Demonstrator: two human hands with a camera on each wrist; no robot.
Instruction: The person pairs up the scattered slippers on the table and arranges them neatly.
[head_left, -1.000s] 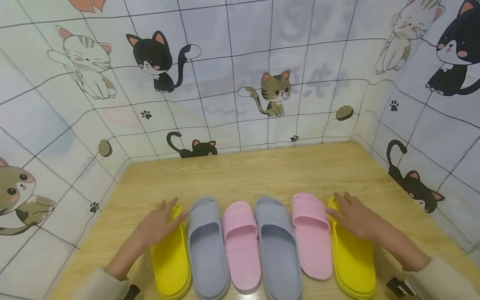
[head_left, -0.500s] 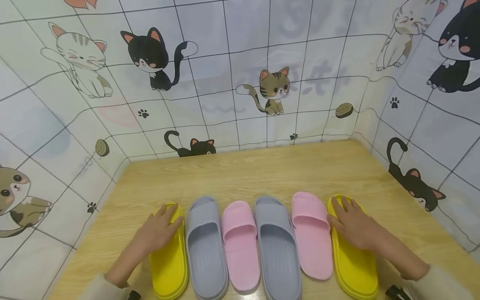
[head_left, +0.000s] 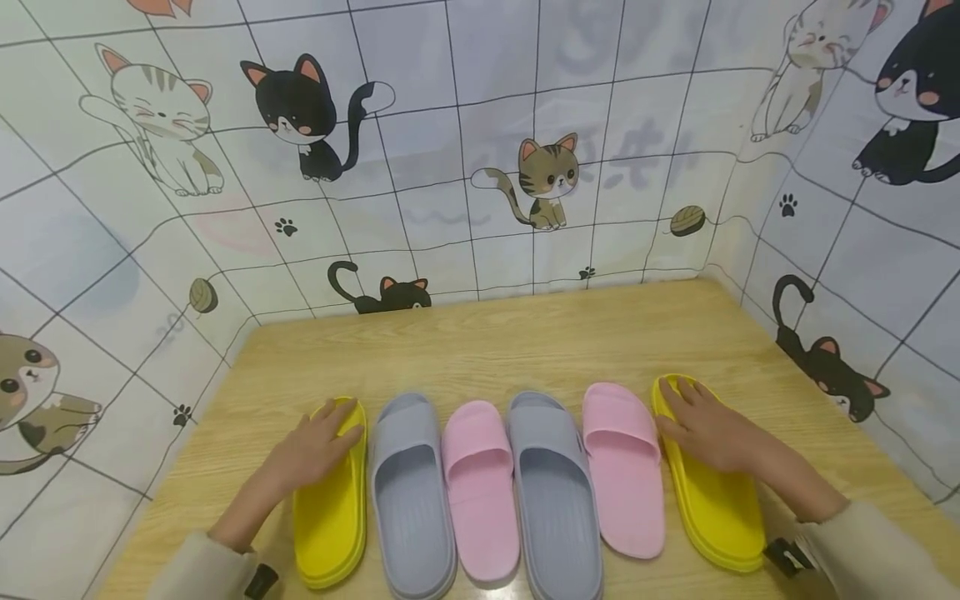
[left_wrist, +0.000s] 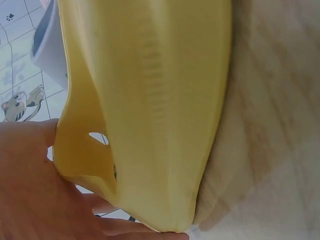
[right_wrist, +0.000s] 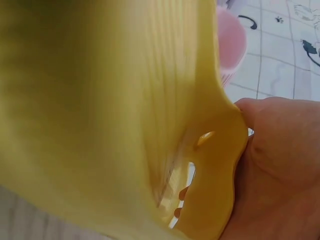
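Two yellow slippers stand at the ends of a row on the wooden tabletop. My left hand (head_left: 311, 450) grips the left yellow slipper (head_left: 330, 525) over its strap, thumb on the inner side and fingers across the toe end. On the other end, my right hand (head_left: 712, 433) holds the right yellow slipper (head_left: 720, 517) the same way; its heel is angled outward. Both wrist views show the straps close up, the left strap (left_wrist: 80, 150) and the right strap (right_wrist: 215, 165), with cutouts in them. Fingertips of the right hand show through the gaps.
Between the yellow pair lie a grey slipper (head_left: 415, 517), a pink slipper (head_left: 483, 517), another grey slipper (head_left: 558, 517) and another pink one (head_left: 628, 500), side by side. A cat-patterned sheet (head_left: 435, 167) stands around the back and sides of the tabletop (head_left: 480, 350).
The left yellow slipper has shifted left, away from the grey one. The right yellow slipper has slid forward, its heel swinging right. Both hands moved with them; the middle slippers keep their places.
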